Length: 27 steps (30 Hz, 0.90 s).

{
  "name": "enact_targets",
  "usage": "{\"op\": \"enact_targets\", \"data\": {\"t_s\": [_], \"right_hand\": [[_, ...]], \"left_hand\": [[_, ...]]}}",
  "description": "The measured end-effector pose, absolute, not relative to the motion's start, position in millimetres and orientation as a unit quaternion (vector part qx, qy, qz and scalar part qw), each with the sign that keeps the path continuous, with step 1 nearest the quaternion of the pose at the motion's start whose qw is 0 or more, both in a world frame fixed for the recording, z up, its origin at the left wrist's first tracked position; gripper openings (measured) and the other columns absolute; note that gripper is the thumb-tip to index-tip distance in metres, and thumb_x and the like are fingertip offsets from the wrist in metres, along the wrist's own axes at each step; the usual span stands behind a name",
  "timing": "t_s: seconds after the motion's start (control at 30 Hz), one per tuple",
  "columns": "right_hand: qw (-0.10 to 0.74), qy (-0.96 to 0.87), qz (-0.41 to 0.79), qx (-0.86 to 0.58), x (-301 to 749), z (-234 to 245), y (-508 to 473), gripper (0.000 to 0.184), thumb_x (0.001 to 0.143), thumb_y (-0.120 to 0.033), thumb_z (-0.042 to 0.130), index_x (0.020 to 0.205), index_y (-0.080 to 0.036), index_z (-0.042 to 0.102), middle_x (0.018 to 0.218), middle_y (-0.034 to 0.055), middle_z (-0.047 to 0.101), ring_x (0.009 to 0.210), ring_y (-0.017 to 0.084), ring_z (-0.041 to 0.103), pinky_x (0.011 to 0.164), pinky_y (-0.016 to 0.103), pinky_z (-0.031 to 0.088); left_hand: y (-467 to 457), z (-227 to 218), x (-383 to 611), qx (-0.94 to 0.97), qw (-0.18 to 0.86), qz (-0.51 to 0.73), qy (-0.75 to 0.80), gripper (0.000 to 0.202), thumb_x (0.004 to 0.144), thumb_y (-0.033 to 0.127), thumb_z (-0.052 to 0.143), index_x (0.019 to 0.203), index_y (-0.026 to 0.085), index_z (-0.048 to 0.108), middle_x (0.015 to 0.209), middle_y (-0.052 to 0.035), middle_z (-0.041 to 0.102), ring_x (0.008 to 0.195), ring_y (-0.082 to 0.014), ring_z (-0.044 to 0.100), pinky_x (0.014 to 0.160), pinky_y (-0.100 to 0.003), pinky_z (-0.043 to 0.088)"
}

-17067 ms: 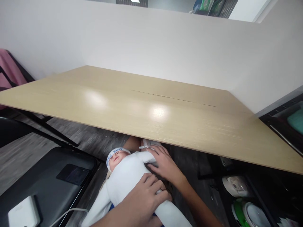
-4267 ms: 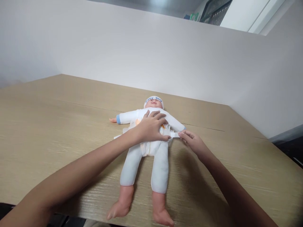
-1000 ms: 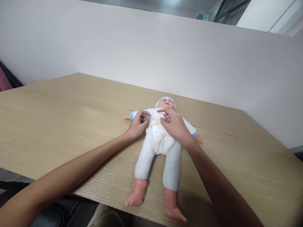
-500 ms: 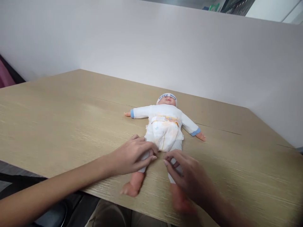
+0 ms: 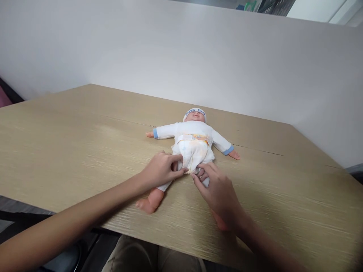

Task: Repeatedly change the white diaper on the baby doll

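A baby doll (image 5: 194, 127) in a white long-sleeved outfit with blue cuffs lies on its back, arms spread and head away from me. A white diaper (image 5: 194, 151) with an orange-patterned waistband covers its middle. My left hand (image 5: 164, 170) holds the diaper's lower edge at the left leg, thumb below and fingers above, partly curled. On the other side, my right hand (image 5: 218, 189) pinches the lower edge near the crotch with thumb and fingertips. The doll's right-side leg is mostly hidden behind my right hand; the left-side foot (image 5: 150, 202) shows bare.
The doll lies on a wood-grain table (image 5: 85, 151) with seams running across it. A pale partition wall (image 5: 170, 53) rises behind the table. My legs in khaki trousers (image 5: 136, 255) are below the front edge. Something pink and black (image 5: 7, 96) stands at the far left.
Both hands have moved forward, from over the doll's legs to the bottom of the diaper, and closed on its edge. The view has shifted slightly.
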State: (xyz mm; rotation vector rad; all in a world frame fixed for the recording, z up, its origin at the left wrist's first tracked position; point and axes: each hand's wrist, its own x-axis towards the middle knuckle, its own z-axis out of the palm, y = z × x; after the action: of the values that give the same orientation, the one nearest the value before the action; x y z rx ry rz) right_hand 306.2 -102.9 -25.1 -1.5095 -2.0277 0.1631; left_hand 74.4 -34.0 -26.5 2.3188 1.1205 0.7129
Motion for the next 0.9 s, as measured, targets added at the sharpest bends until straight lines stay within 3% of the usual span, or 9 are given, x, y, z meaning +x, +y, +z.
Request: {"op": "enact_targets", "data": {"t_s": [0.1, 0.27, 0.4, 0.53, 0.7, 0.9], "right_hand": [[0.294, -0.768, 0.098, -0.561, 306, -24, -106, 0.014, 0.101, -0.029, 0.069, 0.114, -0.024, 0.069, 0.109, 0.0061, 0.072, 0.078, 0.021, 0.072, 0.076, 0.036, 0.057], [0.298, -0.765, 0.147, -0.552, 304, -18, -112, 0.013, 0.102, -0.031, 0.066, 0.114, -0.026, 0.068, 0.123, 0.0086, 0.07, 0.084, 0.021, 0.072, 0.081, 0.038, 0.058], [0.301, -0.762, 0.137, -0.557, 304, -16, -113, 0.015, 0.102, -0.034, 0.066, 0.114, -0.026, 0.066, 0.115, 0.0078, 0.073, 0.088, 0.024, 0.071, 0.082, 0.039, 0.056], [0.304, -0.749, 0.135, -0.573, 304, -19, -111, 0.023, 0.099, -0.039, 0.07, 0.117, -0.025, 0.065, 0.09, 0.0034, 0.074, 0.081, 0.026, 0.072, 0.076, 0.037, 0.052], [0.317, -0.706, 0.182, -0.607, 302, -17, -108, 0.024, 0.097, -0.043, 0.071, 0.112, -0.026, 0.062, 0.079, -0.001, 0.072, 0.07, 0.023, 0.069, 0.067, 0.034, 0.047], [0.369, -0.661, 0.225, -0.613, 306, -14, -107, 0.03, 0.094, -0.043, 0.073, 0.114, -0.026, 0.058, 0.071, -0.0058, 0.065, 0.063, 0.02, 0.064, 0.065, 0.033, 0.046]], "left_hand": [[-37, -28, 72, 0.842, 0.236, 0.279, 0.397, 0.039, 0.103, 0.051, 0.071, 0.078, 0.023, 0.059, 0.072, 0.0006, 0.069, 0.07, -0.0201, 0.059, 0.081, -0.037, 0.041], [-41, -25, 71, 0.835, 0.259, 0.344, 0.341, 0.024, 0.102, 0.043, 0.072, 0.09, 0.023, 0.068, 0.113, -0.009, 0.071, 0.107, -0.0277, 0.066, 0.096, -0.04, 0.05], [-43, -25, 72, 0.825, 0.284, 0.353, 0.338, 0.017, 0.101, 0.039, 0.073, 0.095, 0.023, 0.071, 0.123, -0.0102, 0.071, 0.116, -0.0304, 0.066, 0.105, -0.043, 0.049], [-41, -27, 72, 0.831, 0.28, 0.342, 0.339, 0.017, 0.102, 0.038, 0.071, 0.094, 0.023, 0.069, 0.115, -0.0086, 0.072, 0.112, -0.0302, 0.064, 0.102, -0.043, 0.047], [-37, -30, 71, 0.835, 0.285, 0.318, 0.347, 0.027, 0.101, 0.04, 0.071, 0.085, 0.023, 0.057, 0.087, -0.001, 0.06, 0.092, -0.0243, 0.055, 0.084, -0.036, 0.042], [-38, -34, 69, 0.757, 0.386, 0.362, 0.383, 0.032, 0.094, 0.043, 0.08, 0.101, 0.024, 0.055, 0.086, 0.0043, 0.054, 0.078, -0.0174, 0.046, 0.072, -0.031, 0.036]]}}
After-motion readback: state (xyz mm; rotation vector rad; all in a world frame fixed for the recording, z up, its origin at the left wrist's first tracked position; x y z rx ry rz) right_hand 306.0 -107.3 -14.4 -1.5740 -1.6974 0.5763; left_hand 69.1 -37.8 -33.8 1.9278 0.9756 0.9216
